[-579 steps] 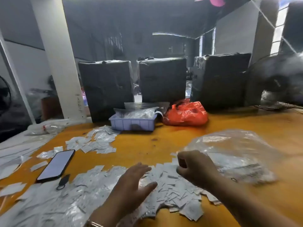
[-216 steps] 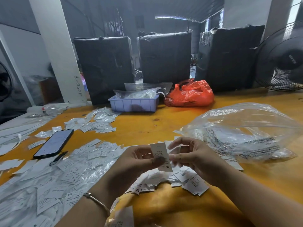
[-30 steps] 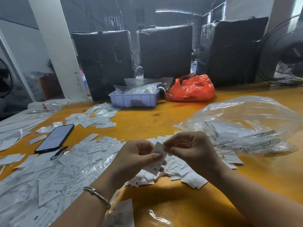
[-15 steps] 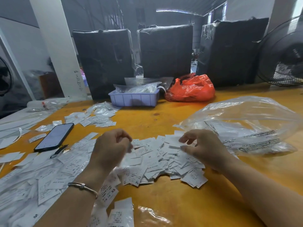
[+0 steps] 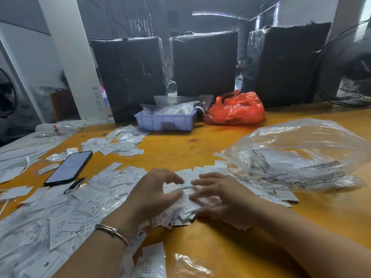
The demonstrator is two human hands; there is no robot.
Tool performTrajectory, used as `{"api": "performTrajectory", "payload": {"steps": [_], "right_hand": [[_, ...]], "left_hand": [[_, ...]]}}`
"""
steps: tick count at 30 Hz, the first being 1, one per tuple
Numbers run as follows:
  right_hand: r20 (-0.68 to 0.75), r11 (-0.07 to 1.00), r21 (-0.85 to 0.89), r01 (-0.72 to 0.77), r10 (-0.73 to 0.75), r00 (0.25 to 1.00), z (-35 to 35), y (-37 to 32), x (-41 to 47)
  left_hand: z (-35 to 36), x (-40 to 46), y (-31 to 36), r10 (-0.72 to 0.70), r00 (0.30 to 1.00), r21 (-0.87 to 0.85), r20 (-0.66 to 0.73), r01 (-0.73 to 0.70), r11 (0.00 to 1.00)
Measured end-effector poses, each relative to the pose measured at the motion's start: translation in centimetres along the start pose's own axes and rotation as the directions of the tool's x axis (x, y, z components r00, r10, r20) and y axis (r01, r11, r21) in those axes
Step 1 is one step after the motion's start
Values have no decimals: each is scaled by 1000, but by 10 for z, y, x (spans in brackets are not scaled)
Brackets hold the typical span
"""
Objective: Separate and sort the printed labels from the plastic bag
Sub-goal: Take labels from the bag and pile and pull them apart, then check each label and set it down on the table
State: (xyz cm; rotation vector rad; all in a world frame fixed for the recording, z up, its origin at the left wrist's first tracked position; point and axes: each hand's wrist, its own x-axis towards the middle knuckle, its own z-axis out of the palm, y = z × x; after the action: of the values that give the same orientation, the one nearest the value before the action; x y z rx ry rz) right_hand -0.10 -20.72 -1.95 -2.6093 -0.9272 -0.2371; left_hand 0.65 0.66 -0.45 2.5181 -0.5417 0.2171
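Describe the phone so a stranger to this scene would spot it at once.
Start at the yellow table and look to its left side, past the scattered white labels. The phone lies flat there, screen up, a dark glossy slab, the only black rectangle among pale paper slips.

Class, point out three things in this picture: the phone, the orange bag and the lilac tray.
phone (image 5: 69, 167), head view, middle of its dark screen.
orange bag (image 5: 236, 110), head view, its crumpled front.
lilac tray (image 5: 165, 122), head view, its front wall.

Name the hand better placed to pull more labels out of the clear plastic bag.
Right hand: it lies beside the clear plastic bag; the left hand is farther away.
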Motion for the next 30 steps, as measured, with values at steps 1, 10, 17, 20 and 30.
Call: {"api": "performTrajectory", "payload": {"steps": [1, 10, 17, 20, 30], "right_hand": [[-18, 1000, 26, 12, -11, 1000, -3, 0, -2], [-541, 739, -205, -642, 461, 704, -36, 33, -18], [-369, 382, -277, -882, 805, 465, -48, 73, -33], [-375, 380, -249, -891, 810, 451, -46, 78, -33], [-678, 797, 217, -564, 538, 501, -48, 58, -29]], "left_hand": [[3, 0, 1, 25, 998, -3, 52, -25, 1000], [6, 3, 6, 34, 987, 38, 159, -41, 998], [8, 0, 4, 3, 990, 38, 142, -8, 999], [6, 0, 5, -18, 993, 17, 120, 16, 1000], [8, -2, 4, -53, 999, -137, -4, 52, 989]]}}
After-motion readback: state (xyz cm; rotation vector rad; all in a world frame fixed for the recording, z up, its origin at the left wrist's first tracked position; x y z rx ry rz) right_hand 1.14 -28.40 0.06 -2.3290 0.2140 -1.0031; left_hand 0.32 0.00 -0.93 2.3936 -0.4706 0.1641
